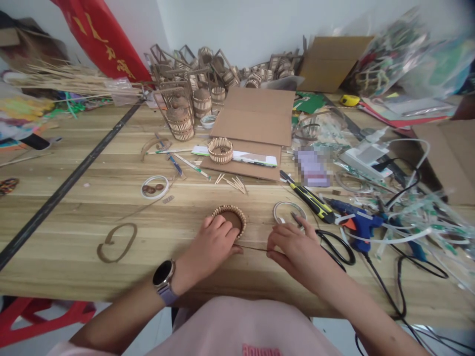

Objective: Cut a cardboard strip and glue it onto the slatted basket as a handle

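My left hand (211, 242) grips the near side of a small round basket (242, 217) walled with short wooden sticks; its flat brown bottom shows. From the basket's near edge a thin brown strip (255, 248) runs rightward. Its other end is pinched between the thumb and fingers of my right hand (297, 244). Just beyond that hand lies a ring of clear tape (279, 209), partly covered by my fingers. A similar stick-walled basket (220, 151) stands farther back, with loose short sticks (236, 185) in front of it.
At right lie a utility knife (311, 198), scissors (339, 252) and a blue glue gun (361, 227) with its cord. A coiled brown strip (117, 242) and a white ring (154, 187) holding brown discs are at left. Cardboard (256, 116) and finished baskets (180, 121) stand behind.
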A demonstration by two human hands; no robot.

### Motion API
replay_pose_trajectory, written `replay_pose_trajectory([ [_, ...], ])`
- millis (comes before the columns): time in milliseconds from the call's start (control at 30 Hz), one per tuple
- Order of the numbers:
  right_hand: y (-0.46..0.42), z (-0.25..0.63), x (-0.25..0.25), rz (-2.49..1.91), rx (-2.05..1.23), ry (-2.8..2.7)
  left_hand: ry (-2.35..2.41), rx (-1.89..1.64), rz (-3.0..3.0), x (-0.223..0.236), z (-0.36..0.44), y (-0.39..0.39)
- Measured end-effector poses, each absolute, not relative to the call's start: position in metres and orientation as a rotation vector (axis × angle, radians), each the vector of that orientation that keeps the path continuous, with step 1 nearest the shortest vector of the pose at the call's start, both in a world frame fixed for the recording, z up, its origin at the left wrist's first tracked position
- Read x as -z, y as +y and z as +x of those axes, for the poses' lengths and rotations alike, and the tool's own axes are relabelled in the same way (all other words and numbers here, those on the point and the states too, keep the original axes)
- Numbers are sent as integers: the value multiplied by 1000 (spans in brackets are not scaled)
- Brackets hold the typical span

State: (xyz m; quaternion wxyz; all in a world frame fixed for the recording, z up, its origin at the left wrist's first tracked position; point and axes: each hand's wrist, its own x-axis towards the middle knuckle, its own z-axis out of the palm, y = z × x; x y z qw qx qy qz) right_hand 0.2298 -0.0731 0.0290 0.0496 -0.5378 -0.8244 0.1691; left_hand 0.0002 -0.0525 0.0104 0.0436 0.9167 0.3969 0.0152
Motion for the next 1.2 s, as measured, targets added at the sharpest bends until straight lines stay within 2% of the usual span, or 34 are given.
replay_pose_trajectory([
  [300, -37, 229, -32, -1693, -353, -2571, 1228, -78, 2782, -2, 2, -53],
  [700, -10, 220, -35, -1674, -387, -2613, 1237, -315, 2743, 11, 4, -55],
  [967, -10, 214, -36, -1608, -412, -2647, 1166, -313, 2741, 7, -14, -39],
  [1200, -13, 211, -38, -1606, -447, -2640, 1258, -181, 2638, -17, -9, -37],
])
